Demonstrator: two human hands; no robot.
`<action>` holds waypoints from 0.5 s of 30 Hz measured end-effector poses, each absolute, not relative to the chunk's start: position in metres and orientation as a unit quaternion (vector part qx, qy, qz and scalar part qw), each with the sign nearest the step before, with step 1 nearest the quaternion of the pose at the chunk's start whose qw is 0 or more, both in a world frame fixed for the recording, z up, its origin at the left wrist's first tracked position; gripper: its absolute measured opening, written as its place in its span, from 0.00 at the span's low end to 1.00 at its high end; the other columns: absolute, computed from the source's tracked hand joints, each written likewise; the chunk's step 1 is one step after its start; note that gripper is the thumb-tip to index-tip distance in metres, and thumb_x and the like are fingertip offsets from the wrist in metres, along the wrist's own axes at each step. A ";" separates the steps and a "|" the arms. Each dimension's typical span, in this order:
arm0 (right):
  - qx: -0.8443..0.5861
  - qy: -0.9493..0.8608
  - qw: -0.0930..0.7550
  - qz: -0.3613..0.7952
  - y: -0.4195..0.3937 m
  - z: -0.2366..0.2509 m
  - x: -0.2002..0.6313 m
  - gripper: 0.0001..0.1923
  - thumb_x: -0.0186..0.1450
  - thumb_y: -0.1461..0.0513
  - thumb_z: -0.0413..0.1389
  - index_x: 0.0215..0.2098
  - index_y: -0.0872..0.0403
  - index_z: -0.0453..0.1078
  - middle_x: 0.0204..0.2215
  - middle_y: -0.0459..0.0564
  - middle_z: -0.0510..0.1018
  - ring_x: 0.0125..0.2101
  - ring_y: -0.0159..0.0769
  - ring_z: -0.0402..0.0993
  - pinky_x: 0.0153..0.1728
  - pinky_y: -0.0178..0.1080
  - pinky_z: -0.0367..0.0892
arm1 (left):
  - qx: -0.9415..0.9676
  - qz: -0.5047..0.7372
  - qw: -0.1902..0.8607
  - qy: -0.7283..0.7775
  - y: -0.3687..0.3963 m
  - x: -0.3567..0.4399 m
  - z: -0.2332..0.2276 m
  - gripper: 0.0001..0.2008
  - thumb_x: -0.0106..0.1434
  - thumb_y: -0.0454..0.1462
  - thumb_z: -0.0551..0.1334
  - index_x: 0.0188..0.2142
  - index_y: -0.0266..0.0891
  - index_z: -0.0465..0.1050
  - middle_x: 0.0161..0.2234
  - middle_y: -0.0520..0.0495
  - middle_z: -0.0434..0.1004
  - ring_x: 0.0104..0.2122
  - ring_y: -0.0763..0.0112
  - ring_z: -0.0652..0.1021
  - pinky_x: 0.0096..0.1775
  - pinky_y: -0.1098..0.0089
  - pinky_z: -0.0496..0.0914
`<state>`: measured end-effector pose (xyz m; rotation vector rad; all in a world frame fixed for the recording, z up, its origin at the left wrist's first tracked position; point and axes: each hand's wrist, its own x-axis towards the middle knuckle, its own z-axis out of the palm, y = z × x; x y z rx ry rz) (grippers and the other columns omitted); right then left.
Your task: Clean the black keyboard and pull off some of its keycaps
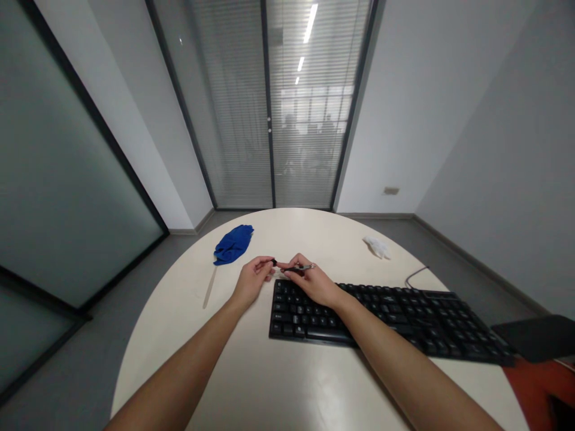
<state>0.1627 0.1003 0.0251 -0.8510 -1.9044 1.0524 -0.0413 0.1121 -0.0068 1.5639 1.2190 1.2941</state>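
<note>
Above the upper left corner of the black keyboard [314, 332], my left hand [253, 279] pinches a small black piece [274, 262] that looks like a keycap. My right hand [314, 282] rests over the keyboard's upper left keys, closed around a slim dark tool [306, 267] with a shiny metallic end. The tool's exact kind is too small to make out. Both hands' fingertips are close together around the black piece. A blue cloth [233, 244] lies crumpled beyond my left hand, with a flat wooden stick [209, 287] just below it.
All of this is on a round cream table [179, 335]. A crumpled white tissue or cloth [377, 247] lies at the far right. The keyboard's cable [415, 275] curls behind it. Past the right edge are a black flat surface [536, 336] and something red [539, 383].
</note>
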 end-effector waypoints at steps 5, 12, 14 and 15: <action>-0.342 -0.732 0.396 0.436 0.103 0.021 0.162 0.09 0.69 0.54 0.55 0.38 0.49 0.60 0.45 0.51 0.82 0.47 0.40 0.77 0.51 0.46 0.69 | 0.662 0.476 0.275 0.509 0.116 -0.058 -0.008 0.13 0.64 0.41 0.61 0.45 0.38 0.77 0.41 0.43 0.82 0.37 0.63 0.79 0.43 0.63 0.72; -0.367 -0.722 0.404 0.426 0.103 0.024 0.162 0.10 0.69 0.53 0.55 0.38 0.49 0.61 0.43 0.50 0.82 0.43 0.38 0.78 0.47 0.44 0.70 | 0.758 0.382 0.185 0.496 0.115 -0.075 -0.005 0.11 0.62 0.34 0.63 0.44 0.43 0.79 0.43 0.46 0.82 0.44 0.59 0.77 0.51 0.60 0.67; -0.372 -0.720 0.407 0.421 0.103 0.025 0.162 0.10 0.69 0.53 0.55 0.38 0.49 0.61 0.43 0.50 0.82 0.43 0.38 0.78 0.46 0.43 0.70 | 0.773 0.363 0.172 0.491 0.115 -0.075 -0.005 0.11 0.64 0.33 0.61 0.43 0.43 0.79 0.43 0.46 0.81 0.45 0.60 0.76 0.51 0.61 0.68; -0.374 -0.720 0.408 0.420 0.103 0.026 0.162 0.10 0.69 0.53 0.55 0.38 0.50 0.61 0.43 0.51 0.82 0.43 0.38 0.78 0.46 0.43 0.70 | 0.781 0.353 0.161 0.489 0.114 -0.074 -0.005 0.11 0.64 0.33 0.60 0.44 0.43 0.79 0.44 0.45 0.81 0.45 0.60 0.76 0.51 0.61 0.68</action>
